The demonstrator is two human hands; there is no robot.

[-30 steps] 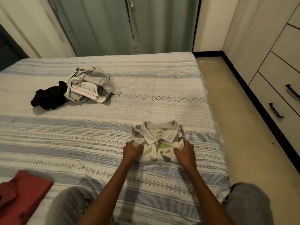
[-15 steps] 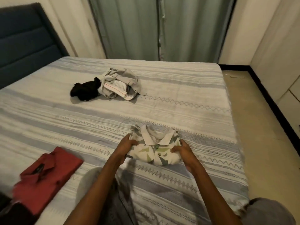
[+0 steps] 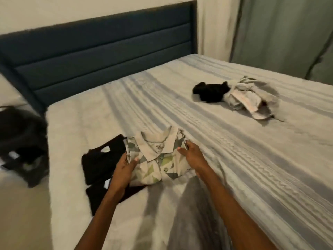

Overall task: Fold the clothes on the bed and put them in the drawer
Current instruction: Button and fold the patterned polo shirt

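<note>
Clothes are partly done: the folded shirt (image 3: 156, 159), gripped at both sides by left hand (image 3: 124, 170) and right hand (image 3: 192, 156), fingers curled around its edges, sits atop a dark folded stack (image 3: 100, 163). At two o'clock, a black garment (image 3: 210, 92) and grey garment (image 3: 252, 98) lie unfolded; no drawer shows.

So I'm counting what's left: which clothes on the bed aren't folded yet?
The black garment and grey garment crumpled together far across the bed; the patterned polo in both hands is folded.
</note>
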